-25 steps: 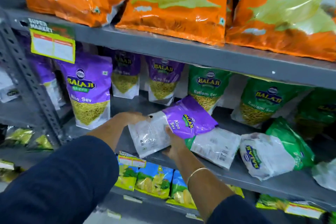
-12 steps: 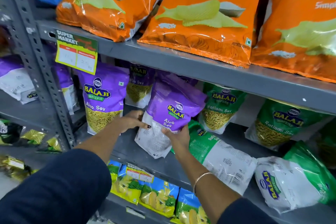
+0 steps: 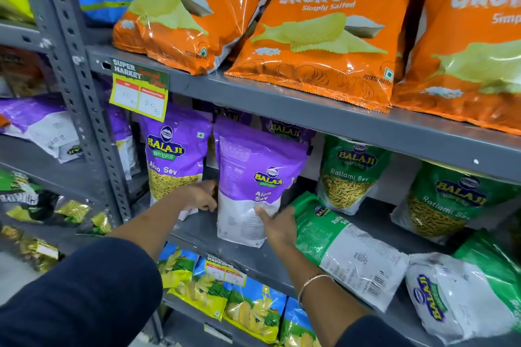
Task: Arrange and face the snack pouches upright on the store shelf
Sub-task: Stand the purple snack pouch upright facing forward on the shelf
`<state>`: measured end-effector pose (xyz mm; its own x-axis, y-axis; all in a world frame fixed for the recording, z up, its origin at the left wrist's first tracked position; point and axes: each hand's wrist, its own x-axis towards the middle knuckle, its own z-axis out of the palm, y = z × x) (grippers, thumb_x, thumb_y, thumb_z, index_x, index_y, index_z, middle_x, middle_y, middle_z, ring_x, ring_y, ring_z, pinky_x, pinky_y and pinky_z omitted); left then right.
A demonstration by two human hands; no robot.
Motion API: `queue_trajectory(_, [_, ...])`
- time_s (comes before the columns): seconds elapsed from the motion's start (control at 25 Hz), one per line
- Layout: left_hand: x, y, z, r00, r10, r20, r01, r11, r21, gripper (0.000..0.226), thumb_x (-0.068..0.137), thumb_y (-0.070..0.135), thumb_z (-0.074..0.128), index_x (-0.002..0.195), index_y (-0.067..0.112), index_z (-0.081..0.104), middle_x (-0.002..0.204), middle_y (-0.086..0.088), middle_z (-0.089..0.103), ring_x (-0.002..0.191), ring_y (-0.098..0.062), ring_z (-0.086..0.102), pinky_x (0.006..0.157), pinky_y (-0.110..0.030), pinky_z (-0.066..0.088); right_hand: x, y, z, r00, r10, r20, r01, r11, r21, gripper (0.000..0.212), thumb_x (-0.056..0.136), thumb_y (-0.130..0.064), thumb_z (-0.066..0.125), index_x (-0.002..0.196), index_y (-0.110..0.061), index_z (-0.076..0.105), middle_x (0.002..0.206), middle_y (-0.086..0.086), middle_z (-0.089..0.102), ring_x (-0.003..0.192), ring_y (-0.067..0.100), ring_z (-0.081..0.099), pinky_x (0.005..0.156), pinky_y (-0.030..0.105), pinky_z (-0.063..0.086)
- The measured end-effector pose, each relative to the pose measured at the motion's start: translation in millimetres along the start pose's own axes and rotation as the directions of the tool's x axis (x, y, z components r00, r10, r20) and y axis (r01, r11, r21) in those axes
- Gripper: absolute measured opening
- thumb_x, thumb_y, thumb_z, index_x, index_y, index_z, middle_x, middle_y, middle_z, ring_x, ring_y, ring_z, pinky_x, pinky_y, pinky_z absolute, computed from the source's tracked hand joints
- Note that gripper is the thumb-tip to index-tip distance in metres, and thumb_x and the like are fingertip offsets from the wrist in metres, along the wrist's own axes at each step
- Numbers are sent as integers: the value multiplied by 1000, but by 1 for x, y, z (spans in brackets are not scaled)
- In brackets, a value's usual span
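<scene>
A purple Aloo Sev pouch (image 3: 253,177) stands upright near the front of the grey middle shelf (image 3: 197,229), its back side toward me. My left hand (image 3: 201,196) grips its lower left edge and my right hand (image 3: 277,225) holds its lower right corner. Beside it on the left another purple Aloo Sev pouch (image 3: 173,160) stands facing forward. To the right a green Ratlami Sev pouch (image 3: 338,245) lies flat on the shelf, and a second green pouch (image 3: 462,293) lies flat further right.
Two green Ratlami Sev pouches (image 3: 349,175) (image 3: 448,203) stand at the back. Orange chip bags (image 3: 321,34) fill the upper shelf. A yellow price tag (image 3: 138,93) hangs from that shelf's edge. A perforated grey upright (image 3: 76,87) borders the left. Blue and yellow packets (image 3: 248,304) sit below.
The purple pouch has gone from lying tilted in my hands to standing upright on the shelf. Both hands have moved with it toward the back left.
</scene>
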<state>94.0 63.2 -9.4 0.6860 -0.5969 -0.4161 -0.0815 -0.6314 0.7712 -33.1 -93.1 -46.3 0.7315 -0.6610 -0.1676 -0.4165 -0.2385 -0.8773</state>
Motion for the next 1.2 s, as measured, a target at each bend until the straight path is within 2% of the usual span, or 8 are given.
queue_trajectory(0.2, [-13,-11,0,997,-66,27,69,993,-101,23,83,-4,55,88,19,57,92,-5,65,98,-24,58,86,-31,44,19,20,6,991,-96,94,88,993,83,27,79,-9,62,97,-20,46,88,10,59,87,33,61,81,52,54])
queue_trajectory(0.28, [-14,-14,5,996,-35,-85,29,997,-70,16,75,10,68,85,19,58,95,-8,63,96,-19,55,80,-28,44,12,14,-1,951,-145,273,135,989,56,40,74,5,58,100,-23,49,97,9,57,96,27,53,80,41,48])
queue_trajectory(0.48, [-14,-8,28,997,15,-74,-26,987,-156,105,54,15,81,141,13,22,141,-10,45,127,-26,45,106,-42,42,-1,5,-8,886,-164,433,238,964,-122,99,51,-21,85,134,-17,30,122,6,31,120,17,29,106,30,32])
queue_trajectory(0.64, [-25,-2,17,997,-10,78,26,978,-206,82,77,-5,64,140,23,20,98,-4,57,84,-15,57,72,-22,51,6,8,-14,899,-178,401,203,979,-20,64,65,2,78,109,-10,34,102,2,50,101,18,50,72,8,46])
queue_trajectory(0.76, [-28,-3,6,999,-31,-31,23,967,-254,59,78,-13,59,128,12,39,104,-13,57,97,-23,56,96,-38,44,18,12,-16,900,-241,364,277,960,-50,64,53,-21,79,110,-28,52,115,13,59,106,25,56,90,30,51])
queue_trajectory(0.84, [-29,-1,9,982,-21,-187,-16,980,-198,46,74,-12,64,110,9,45,120,-18,54,118,-31,50,106,-42,37,21,13,-17,889,-266,373,286,958,0,60,57,-9,78,107,-33,56,120,21,59,106,27,58,98,42,49])
queue_trajectory(0.96, [-29,4,20,973,-24,-229,-22,980,-198,71,72,-2,70,131,7,31,132,-13,47,133,-31,38,110,-42,32,10,4,-28,873,-261,411,241,965,102,70,65,4,78,126,-10,45,117,5,58,107,16,53,91,26,43])
queue_trajectory(1.2, [-41,16,30,986,21,-164,-38,994,-103,77,79,10,66,143,14,23,148,-3,34,143,-22,16,117,-38,12,6,6,-27,864,-261,430,246,965,90,74,70,-1,77,133,-10,39,116,-2,53,109,9,44,90,21,37])
